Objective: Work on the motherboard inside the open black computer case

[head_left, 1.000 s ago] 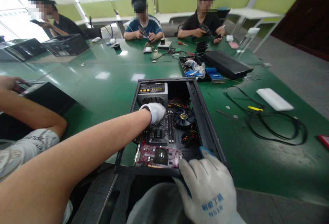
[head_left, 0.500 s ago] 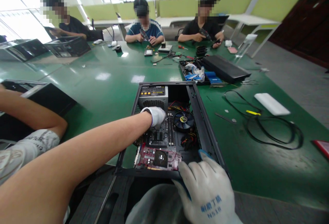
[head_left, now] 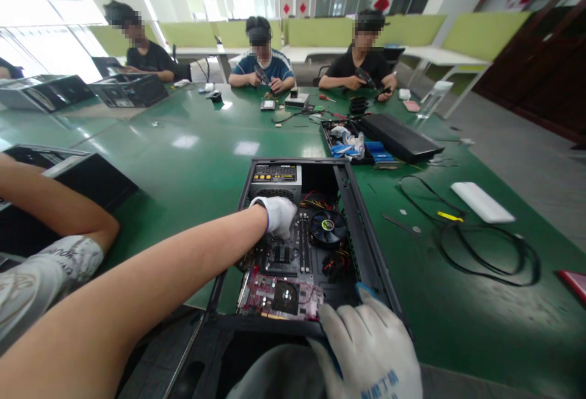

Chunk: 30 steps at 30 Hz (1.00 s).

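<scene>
An open black computer case lies in front of me, partly over the table's near edge. My left hand, in a white glove, reaches inside just below the power supply, its fingers closed and bent down at the motherboard; what they hold is hidden. My right hand, in a white and blue glove, wraps round the near right edge of the case. A fan cooler sits right of my left hand. A red graphics card lies across the near end of the case.
At left another person's arm leans by a second black case. Black cable and a white box lie at right. A parts tray with gloves stands beyond my case. Several people sit across the green table.
The view has tilted up a little, so the scene sits lower. My left hand stays in the same part of the case; my right hand keeps hold of the edge.
</scene>
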Each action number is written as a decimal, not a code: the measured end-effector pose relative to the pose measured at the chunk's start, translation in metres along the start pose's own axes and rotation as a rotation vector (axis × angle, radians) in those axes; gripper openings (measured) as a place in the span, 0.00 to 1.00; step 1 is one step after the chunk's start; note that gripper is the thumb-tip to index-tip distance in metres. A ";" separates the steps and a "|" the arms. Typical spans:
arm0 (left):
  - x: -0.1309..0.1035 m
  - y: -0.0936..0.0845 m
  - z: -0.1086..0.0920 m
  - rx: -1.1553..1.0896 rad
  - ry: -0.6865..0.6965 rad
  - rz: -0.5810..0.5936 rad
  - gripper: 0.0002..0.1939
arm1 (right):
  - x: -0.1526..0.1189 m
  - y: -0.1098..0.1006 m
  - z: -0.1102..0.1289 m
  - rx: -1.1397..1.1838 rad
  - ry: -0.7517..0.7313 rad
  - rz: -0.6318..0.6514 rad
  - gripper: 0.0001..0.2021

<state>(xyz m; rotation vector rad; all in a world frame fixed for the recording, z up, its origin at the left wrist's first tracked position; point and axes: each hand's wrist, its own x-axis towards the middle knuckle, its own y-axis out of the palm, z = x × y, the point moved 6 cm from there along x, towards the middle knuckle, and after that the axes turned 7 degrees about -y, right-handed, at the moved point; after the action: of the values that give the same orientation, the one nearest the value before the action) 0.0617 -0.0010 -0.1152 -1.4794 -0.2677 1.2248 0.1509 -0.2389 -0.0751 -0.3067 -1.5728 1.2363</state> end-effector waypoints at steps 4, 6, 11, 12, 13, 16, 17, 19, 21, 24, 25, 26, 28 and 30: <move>-0.010 -0.013 0.001 -0.085 0.027 -0.107 0.30 | 0.003 0.002 -0.008 0.007 0.007 -0.013 0.09; -0.015 -0.022 0.003 -0.111 0.036 -0.149 0.27 | 0.010 0.002 -0.015 0.030 0.031 -0.034 0.08; -0.025 -0.053 0.025 -0.148 -0.014 -0.344 0.23 | 0.045 0.014 -0.038 -0.009 0.061 0.071 0.05; -0.027 -0.059 0.032 -0.166 -0.038 -0.376 0.23 | 0.054 0.019 -0.044 -0.044 0.057 0.109 0.06; -0.029 -0.065 0.041 -0.188 -0.067 -0.413 0.23 | 0.063 0.024 -0.051 -0.080 0.052 0.143 0.07; -0.037 -0.082 0.069 -0.267 -0.164 -0.560 0.22 | 0.095 0.043 -0.075 -0.166 0.042 0.198 0.10; -0.041 -0.087 0.079 -0.297 -0.193 -0.618 0.22 | 0.107 0.050 -0.084 -0.183 0.042 0.204 0.11; -0.049 -0.094 0.096 -0.359 -0.239 -0.723 0.21 | 0.133 0.067 -0.105 -0.219 0.049 0.219 0.13; -0.056 -0.097 0.109 -0.417 -0.271 -0.800 0.21 | 0.161 0.085 -0.129 -0.259 0.061 0.241 0.17; -0.066 -0.098 0.121 -0.481 -0.276 -0.877 0.20 | 0.204 0.111 -0.163 -0.313 0.083 0.283 0.19; -0.069 -0.098 0.123 -0.498 -0.279 -0.897 0.20 | 0.218 0.119 -0.174 -0.327 0.088 0.297 0.20; -0.072 -0.097 0.124 -0.511 -0.280 -0.915 0.20 | 0.232 0.126 -0.184 -0.343 0.098 0.309 0.20; -0.078 -0.094 0.124 -0.532 -0.278 -0.933 0.20 | 0.257 0.138 -0.203 -0.371 0.125 0.334 0.20; -0.083 -0.089 0.122 -0.553 -0.267 -0.936 0.19 | 0.278 0.148 -0.217 -0.391 0.149 0.357 0.20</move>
<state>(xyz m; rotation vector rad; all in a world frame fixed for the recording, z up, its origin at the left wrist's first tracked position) -0.0297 0.0406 0.0248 -1.3478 -1.3935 0.5723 0.1626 0.1429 -0.0607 -0.9433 -1.6684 1.1292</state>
